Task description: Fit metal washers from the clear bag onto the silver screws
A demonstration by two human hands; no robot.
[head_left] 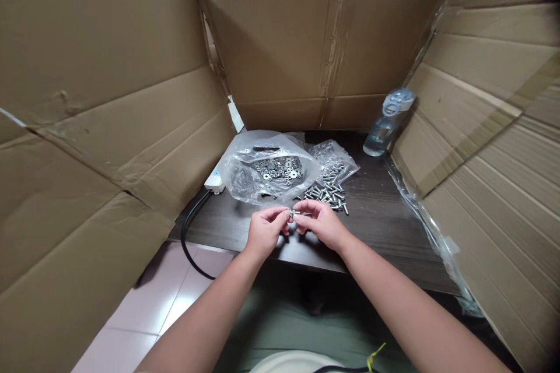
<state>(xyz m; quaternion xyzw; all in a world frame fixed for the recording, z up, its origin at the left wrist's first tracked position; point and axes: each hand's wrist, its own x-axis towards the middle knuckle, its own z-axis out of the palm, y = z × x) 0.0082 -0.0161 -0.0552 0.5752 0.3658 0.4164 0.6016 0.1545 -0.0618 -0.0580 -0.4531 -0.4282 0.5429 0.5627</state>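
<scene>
Fingers of the left hand (263,232) and right hand (321,223) pinch shut together on one small silver metal bolt (293,212) just above the dark wood-grain tabletop (380,221), near a loose bolt pile (328,192) and clear plastic washer bag (269,169), walled by brown cardboard sheets (109,128).

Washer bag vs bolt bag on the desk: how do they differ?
The washer bag is the bigger one, puffed up, with flat ring washers pooled inside. The bolt bag is smaller and flatter, lying to its right, and its bolts have spilled onto the desk, toward the hands. Both are clear plastic, crumpled, and hold silver hardware.
</scene>
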